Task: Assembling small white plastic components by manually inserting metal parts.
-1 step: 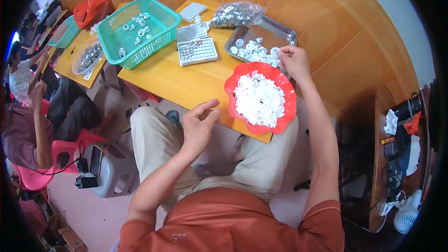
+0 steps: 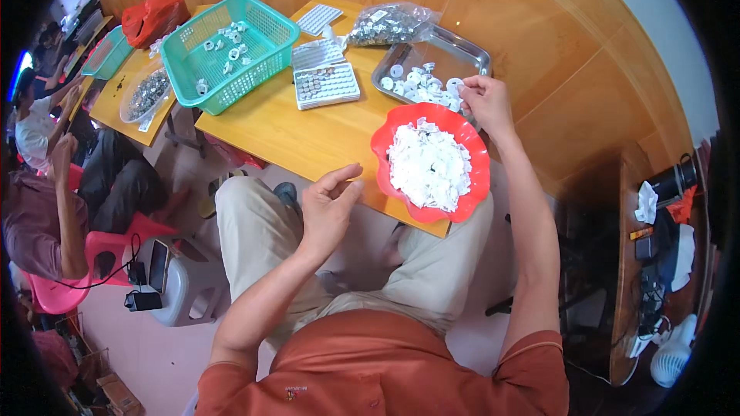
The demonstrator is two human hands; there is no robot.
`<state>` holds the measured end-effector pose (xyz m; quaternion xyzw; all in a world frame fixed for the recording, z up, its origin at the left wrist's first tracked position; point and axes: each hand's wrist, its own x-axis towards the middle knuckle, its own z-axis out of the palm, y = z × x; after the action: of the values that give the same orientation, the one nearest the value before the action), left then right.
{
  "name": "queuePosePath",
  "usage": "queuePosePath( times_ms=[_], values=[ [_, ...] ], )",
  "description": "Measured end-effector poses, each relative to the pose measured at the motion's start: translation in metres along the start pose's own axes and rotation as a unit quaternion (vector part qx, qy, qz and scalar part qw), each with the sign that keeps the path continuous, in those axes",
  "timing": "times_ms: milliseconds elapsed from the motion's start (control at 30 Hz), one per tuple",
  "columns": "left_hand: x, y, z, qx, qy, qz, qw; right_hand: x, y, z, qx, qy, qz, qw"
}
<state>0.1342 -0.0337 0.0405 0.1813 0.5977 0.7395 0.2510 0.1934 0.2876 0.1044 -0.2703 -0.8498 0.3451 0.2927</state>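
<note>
My right hand (image 2: 487, 102) reaches over the right end of a metal tray (image 2: 479, 56), thumb and fingers pinched at a small round white plastic part (image 2: 455, 85). More white plastic parts (image 2: 420, 85) lie heaped in that tray. Just below the hand, a red scalloped bowl (image 2: 481, 156) holds a mound of small white pieces (image 2: 428, 166) at the table's near right corner. My left hand (image 2: 329, 204) hovers in front of the table edge, left of the bowl. Its fingers are loosely bent, thumb and forefinger apart, with nothing seen between them.
On the yellow table (image 2: 266, 135) stand a green basket (image 2: 223, 98) with a few white parts, a white gridded tray (image 2: 351, 95) partly filled with small metal pieces, and a clear bag (image 2: 393, 25) of metal parts. Co-workers sit at the left, near a grey stool (image 2: 185, 281).
</note>
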Motion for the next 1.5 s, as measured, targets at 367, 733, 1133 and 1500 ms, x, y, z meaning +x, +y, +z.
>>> queuePosePath(
  times_ms=[367,733,1133,1500],
  values=[
    [0.015,0.039,0.038,-0.049,-0.058,0.054,0.996,-0.104,-0.083,0.029,0.308,-0.218,0.043,0.925],
    [0.001,0.044,0.034,0.006,-0.046,0.047,0.998,-0.136,-0.097,0.033,0.248,-0.175,-0.047,0.952],
    [0.005,0.034,0.036,0.022,-0.045,0.073,0.996,-0.137,-0.098,0.031,0.195,-0.156,-0.047,0.967],
    [0.033,0.011,0.005,0.03,-0.011,0.03,0.999,-0.013,-0.007,0.01,-0.125,0.054,-0.059,0.989]
  ],
)
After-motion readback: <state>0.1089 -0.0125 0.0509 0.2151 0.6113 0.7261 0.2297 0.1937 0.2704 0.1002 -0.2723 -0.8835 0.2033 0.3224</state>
